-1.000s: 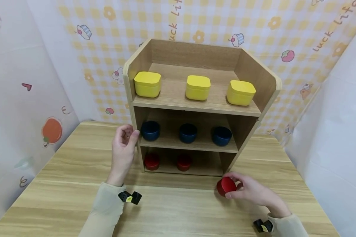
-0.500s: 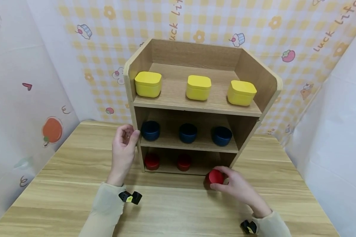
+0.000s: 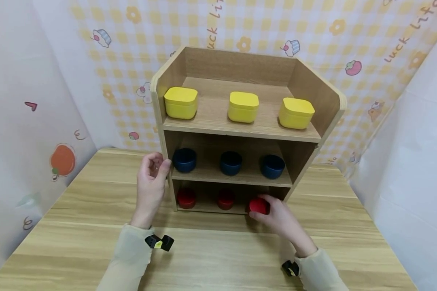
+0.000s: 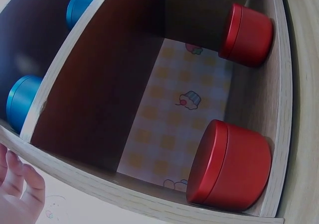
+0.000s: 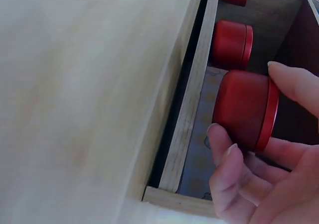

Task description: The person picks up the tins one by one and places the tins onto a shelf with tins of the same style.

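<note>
My right hand [image 3: 276, 217] grips a round red lidded tin [image 5: 244, 109] between thumb and fingers, at the front opening of the bottom shelf's right end. Two more red tins stand on that shelf, one at the left [image 3: 186, 198] and one in the middle [image 3: 226, 199]. My left hand [image 3: 151, 178] is at the left side panel of the wooden shelf unit [image 3: 236, 60], its thumb at the panel's front edge and its fingers loosely bent. In the left wrist view, part of the left hand [image 4: 20, 189] shows outside the panel.
Three dark blue round tins [image 3: 231, 163] line the middle shelf. Along the top shelf are three yellow boxes [image 3: 243, 107] with rounded corners. The unit stands on a wood-grain table [image 3: 218, 258], in front of a patterned cloth backdrop [image 3: 124, 60].
My right hand has carried the red tin left and inward, from the table in front of the unit's right corner to the bottom shelf's opening. The left hand has stayed in place.
</note>
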{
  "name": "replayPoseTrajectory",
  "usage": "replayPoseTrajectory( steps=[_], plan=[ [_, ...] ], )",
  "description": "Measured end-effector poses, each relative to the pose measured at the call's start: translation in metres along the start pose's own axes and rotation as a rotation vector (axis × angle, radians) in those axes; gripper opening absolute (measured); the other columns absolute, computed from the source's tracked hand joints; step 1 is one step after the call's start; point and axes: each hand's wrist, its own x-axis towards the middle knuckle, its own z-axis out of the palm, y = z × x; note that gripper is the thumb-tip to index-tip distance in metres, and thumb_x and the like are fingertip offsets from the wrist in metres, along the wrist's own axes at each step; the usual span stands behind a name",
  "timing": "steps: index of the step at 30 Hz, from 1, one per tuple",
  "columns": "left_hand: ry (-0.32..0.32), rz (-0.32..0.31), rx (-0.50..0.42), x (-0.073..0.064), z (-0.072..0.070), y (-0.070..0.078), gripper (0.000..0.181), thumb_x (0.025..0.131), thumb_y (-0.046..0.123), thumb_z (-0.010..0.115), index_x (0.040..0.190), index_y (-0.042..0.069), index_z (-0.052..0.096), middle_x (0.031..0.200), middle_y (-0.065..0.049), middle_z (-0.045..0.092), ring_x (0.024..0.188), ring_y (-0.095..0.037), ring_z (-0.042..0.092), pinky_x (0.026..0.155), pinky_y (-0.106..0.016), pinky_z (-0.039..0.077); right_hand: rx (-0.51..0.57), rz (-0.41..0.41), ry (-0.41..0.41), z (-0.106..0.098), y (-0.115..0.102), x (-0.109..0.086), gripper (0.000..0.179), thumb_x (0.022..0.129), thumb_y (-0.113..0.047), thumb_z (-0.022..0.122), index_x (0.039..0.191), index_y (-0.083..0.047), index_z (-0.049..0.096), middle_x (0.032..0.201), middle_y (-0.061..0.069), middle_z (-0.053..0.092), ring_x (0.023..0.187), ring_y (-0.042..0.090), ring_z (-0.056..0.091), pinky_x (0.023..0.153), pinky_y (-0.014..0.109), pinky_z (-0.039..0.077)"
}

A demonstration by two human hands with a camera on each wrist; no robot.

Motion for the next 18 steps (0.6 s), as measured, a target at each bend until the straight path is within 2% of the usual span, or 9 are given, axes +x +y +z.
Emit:
replayPoseTrajectory(
  steps=[6, 12, 18],
  plan=[
    [0.001, 0.006, -0.013, 0.0002, -0.0004, 0.0011, 0.011, 0.097, 0.004, 0.059, 0.106, 0.010, 0.055, 0.093, -0.003, 0.052, 0.086, -0.016, 0.050, 0.077, -0.023, 0.041, -0.048, 0.046, 0.012, 0.0022, -0.0049, 0.0053, 0.058, 0.083, -0.032, 0.077, 0.128, 0.001, 0.058, 0.104, 0.012, 0.066, 0.087, 0.023, 0.061, 0.077, 0.041, 0.051],
    [0.008, 0.005, -0.005, -0.0001, 0.0003, 0.0011, 0.010, 0.097, 0.006, 0.060, 0.105, 0.009, 0.055, 0.093, -0.003, 0.051, 0.086, -0.016, 0.050, 0.077, -0.023, 0.040, -0.079, 0.073, 0.016, 0.0034, -0.0068, 0.0088, 0.064, 0.086, -0.034, 0.074, 0.132, 0.005, 0.054, 0.116, 0.020, 0.064, 0.103, 0.032, 0.061, 0.088, 0.049, 0.048],
    [0.006, 0.011, -0.005, 0.0002, 0.0010, 0.0005, 0.010, 0.097, 0.006, 0.059, 0.105, 0.009, 0.055, 0.093, -0.003, 0.052, 0.086, -0.016, 0.049, 0.076, -0.022, 0.041, -0.097, 0.080, 0.017, 0.0058, -0.0053, 0.0102, 0.064, 0.087, -0.032, 0.073, 0.134, 0.006, 0.052, 0.116, 0.022, 0.064, 0.104, 0.036, 0.061, 0.089, 0.050, 0.047]
  ],
)
